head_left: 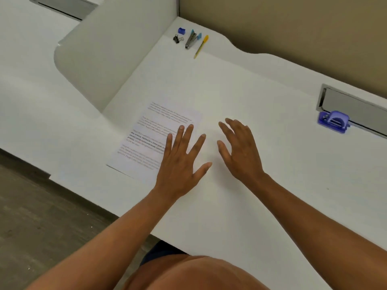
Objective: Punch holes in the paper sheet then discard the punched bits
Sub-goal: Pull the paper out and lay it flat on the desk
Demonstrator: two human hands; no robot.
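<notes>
The spread left hand (180, 162) hides the near right corner of the white printed paper sheet (152, 137), whose text is too blurred to read. Right of it, the frame edge crops the grey metal desk slot (356, 109).

White worktop (251, 206); white paper sheet (150, 139) with black printed lines; purple hole punch (334, 122); yellow pen (201, 46); blue sharpener (181, 30); black binder clip (177, 39).
</notes>
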